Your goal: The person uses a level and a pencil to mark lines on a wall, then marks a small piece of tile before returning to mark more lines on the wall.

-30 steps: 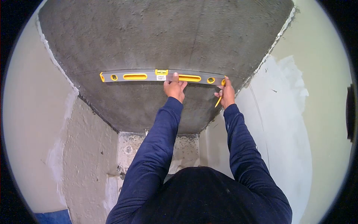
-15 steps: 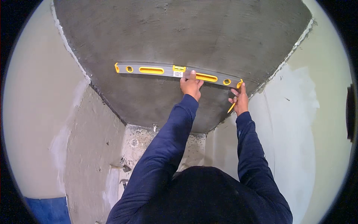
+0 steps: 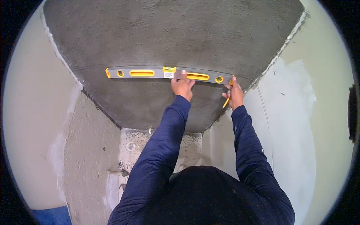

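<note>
A grey spirit level (image 3: 155, 72) with yellow end caps and slots lies across the dark grey plastered wall (image 3: 138, 41). My left hand (image 3: 182, 88) grips its lower edge near the middle, thumb over the front face beside the centre vial. At the level's right end is my right hand (image 3: 235, 96), with one finger on the yellow cap. A yellow pencil (image 3: 225, 103) is tucked in that hand's fingers, its tip pointing down.
Lighter side walls (image 3: 90, 138) (image 3: 292, 131) flank the dark wall. A metal fitting (image 3: 150, 129) shows at the wall's foot, above a speckled floor (image 3: 131, 150). Tools (image 3: 123, 172) lie at the lower left, with a blue sheet (image 3: 50, 216) in the corner.
The view has shifted, so the level and both hands appear farther left. Both hands keep their places on the level, and the pencil remains in my right hand.
</note>
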Demonstrator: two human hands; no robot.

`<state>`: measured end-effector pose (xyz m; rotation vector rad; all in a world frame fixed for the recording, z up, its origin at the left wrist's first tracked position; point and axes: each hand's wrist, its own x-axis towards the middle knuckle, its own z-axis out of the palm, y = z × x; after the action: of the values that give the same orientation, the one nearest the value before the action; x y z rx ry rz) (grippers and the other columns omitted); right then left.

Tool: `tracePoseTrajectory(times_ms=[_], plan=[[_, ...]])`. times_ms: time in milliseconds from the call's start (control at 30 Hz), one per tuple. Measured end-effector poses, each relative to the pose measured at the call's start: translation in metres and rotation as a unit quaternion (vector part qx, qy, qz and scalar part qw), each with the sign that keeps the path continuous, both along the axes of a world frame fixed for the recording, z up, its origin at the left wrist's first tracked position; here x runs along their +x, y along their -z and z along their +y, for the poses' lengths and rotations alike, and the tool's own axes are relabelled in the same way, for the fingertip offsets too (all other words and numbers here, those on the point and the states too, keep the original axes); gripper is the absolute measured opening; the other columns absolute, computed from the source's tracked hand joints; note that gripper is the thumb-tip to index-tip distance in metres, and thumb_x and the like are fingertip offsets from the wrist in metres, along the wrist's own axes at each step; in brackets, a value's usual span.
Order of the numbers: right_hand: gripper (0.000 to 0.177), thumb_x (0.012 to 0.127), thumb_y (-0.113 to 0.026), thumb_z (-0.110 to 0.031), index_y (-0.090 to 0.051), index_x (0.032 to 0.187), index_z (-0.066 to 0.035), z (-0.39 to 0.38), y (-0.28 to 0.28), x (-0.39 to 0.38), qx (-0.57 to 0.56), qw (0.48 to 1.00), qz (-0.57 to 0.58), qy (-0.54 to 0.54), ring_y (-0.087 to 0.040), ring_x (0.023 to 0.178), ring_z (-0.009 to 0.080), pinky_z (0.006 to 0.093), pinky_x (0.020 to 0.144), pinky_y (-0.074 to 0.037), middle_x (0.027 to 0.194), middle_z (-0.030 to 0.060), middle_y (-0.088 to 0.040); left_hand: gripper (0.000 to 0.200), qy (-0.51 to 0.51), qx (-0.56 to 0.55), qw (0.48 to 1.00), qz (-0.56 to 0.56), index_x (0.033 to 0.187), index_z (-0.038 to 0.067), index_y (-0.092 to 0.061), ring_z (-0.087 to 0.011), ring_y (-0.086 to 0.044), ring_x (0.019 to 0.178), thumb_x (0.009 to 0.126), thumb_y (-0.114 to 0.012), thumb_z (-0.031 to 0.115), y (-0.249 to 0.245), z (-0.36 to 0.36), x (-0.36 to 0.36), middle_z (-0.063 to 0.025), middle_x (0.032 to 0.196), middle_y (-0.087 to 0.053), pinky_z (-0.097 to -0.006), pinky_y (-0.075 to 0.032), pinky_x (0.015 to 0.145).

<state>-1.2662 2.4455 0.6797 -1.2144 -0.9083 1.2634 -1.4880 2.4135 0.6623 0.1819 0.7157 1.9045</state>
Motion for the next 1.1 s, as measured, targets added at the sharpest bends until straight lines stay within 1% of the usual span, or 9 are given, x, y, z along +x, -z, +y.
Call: tracePoseTrajectory(times_ms=[33, 67, 167, 200, 633, 700, 967, 1033, 1100], plan=[[0.059, 0.090, -0.053, -0.051, -0.048, 0.114, 0.002, -0.0007, -0.0007, -0.0007, -0.001, 1.000, -0.003, 0.000, -0.038, 0.040, 0.0061, 0.0249, 0.042, -0.052, 0.102, 0.0187, -0.059, 0.047, 0.002, 0.003, 1.000, 0.000, 0.125, 0.002, -0.035, -0.0311, -0.061, 0.098, 0.090, -0.063, 0.017, 0.0020, 0.0015, -0.0007, -0.0154, 0.110, -0.056, -0.0478, -0.052, 0.083], [0.058, 0.091, -0.053, -0.050, -0.048, 0.115, 0.003, -0.0020, -0.0014, -0.0009, 0.000, 1.000, 0.002, -0.003, -0.038, 0.040, 0.0064, 0.0251, 0.042, -0.052, 0.104, 0.0203, -0.059, 0.047, -0.001, 0.004, 1.000, -0.005, 0.124, 0.002, -0.036, -0.0313, -0.061, 0.097, 0.090, -0.064, 0.018, 0.0042, 0.0028, 0.0005, -0.0157, 0.111, -0.055, -0.0476, -0.052, 0.083], [0.058, 0.091, -0.053, -0.050, -0.048, 0.114, 0.002, -0.0013, -0.0001, -0.0006, 0.000, 1.000, 0.009, -0.004, -0.039, 0.040, 0.0068, 0.0256, 0.042, -0.052, 0.104, 0.0203, -0.059, 0.047, -0.001, -0.002, 1.000, 0.004, 0.124, 0.002, -0.036, -0.0318, -0.061, 0.096, 0.090, -0.064, 0.018, 0.0051, 0.0038, 0.0001, -0.0161, 0.112, -0.055, -0.0469, -0.053, 0.082], [0.058, 0.091, -0.053, -0.051, -0.048, 0.114, 0.002, -0.0012, -0.0003, -0.0003, 0.003, 1.000, 0.007, -0.008, -0.039, 0.040, 0.0072, 0.0256, 0.042, -0.052, 0.104, 0.0207, -0.059, 0.033, -0.015, -0.019, 1.000, 0.012, 0.117, 0.002, -0.044, -0.0314, -0.063, 0.094, 0.093, -0.059, 0.020, 0.0033, 0.0039, 0.0024, -0.0150, 0.107, -0.059, -0.0446, -0.056, 0.078], [0.058, 0.090, -0.053, -0.050, -0.047, 0.115, 0.003, -0.0015, -0.0018, 0.0000, -0.003, 1.000, 0.007, -0.010, -0.040, 0.040, 0.0072, 0.0234, 0.041, -0.052, 0.104, 0.0209, -0.059, 0.032, -0.009, -0.012, 1.000, 0.016, 0.115, 0.001, -0.046, -0.0318, -0.063, 0.095, 0.093, -0.059, 0.020, 0.0026, 0.0022, 0.0010, -0.0152, 0.107, -0.059, -0.0446, -0.056, 0.078], [0.058, 0.090, -0.053, -0.049, -0.047, 0.114, 0.003, -0.0014, -0.0020, 0.0005, -0.003, 1.000, 0.004, -0.007, -0.039, 0.040, 0.0070, 0.0231, 0.041, -0.051, 0.103, 0.0200, -0.060, 0.045, 0.005, 0.005, 1.000, -0.004, 0.122, 0.002, -0.036, -0.0314, -0.061, 0.097, 0.090, -0.063, 0.017, 0.0046, 0.0024, -0.0001, -0.0159, 0.110, -0.057, -0.0466, -0.053, 0.081], [0.053, 0.091, -0.053, -0.048, -0.048, 0.112, 0.000, 0.0009, 0.0010, 0.0001, -0.010, 1.000, 0.003, -0.008, -0.036, 0.040, 0.0061, 0.0253, 0.043, -0.052, 0.098, 0.0155, -0.060, 0.051, 0.003, -0.002, 1.000, -0.006, 0.128, 0.002, -0.032, -0.0291, -0.061, 0.098, 0.090, -0.063, 0.017, 0.0067, 0.0041, 0.0003, -0.0148, 0.112, -0.055, -0.0459, -0.052, 0.084], [0.053, 0.091, -0.052, -0.049, -0.048, 0.112, 0.000, -0.0015, -0.0012, 0.0003, -0.009, 1.000, 0.010, -0.010, -0.037, 0.040, 0.0067, 0.0253, 0.043, -0.052, 0.097, 0.0148, -0.060, 0.035, -0.018, -0.010, 1.000, 0.003, 0.116, 0.001, -0.043, -0.0286, -0.064, 0.092, 0.093, -0.059, 0.021, 0.0022, 0.0019, 0.0035, -0.0144, 0.105, -0.059, -0.0433, -0.056, 0.078], [0.053, 0.092, -0.052, -0.048, -0.048, 0.111, 0.000, -0.0020, -0.0022, -0.0004, -0.007, 1.000, 0.007, -0.011, -0.037, 0.040, 0.0072, 0.0256, 0.043, -0.052, 0.097, 0.0150, -0.060, 0.035, -0.016, -0.008, 1.000, -0.001, 0.116, 0.001, -0.042, -0.0287, -0.064, 0.092, 0.093, -0.060, 0.021, -0.0002, -0.0002, 0.0030, -0.0145, 0.105, -0.059, -0.0434, -0.056, 0.078]])
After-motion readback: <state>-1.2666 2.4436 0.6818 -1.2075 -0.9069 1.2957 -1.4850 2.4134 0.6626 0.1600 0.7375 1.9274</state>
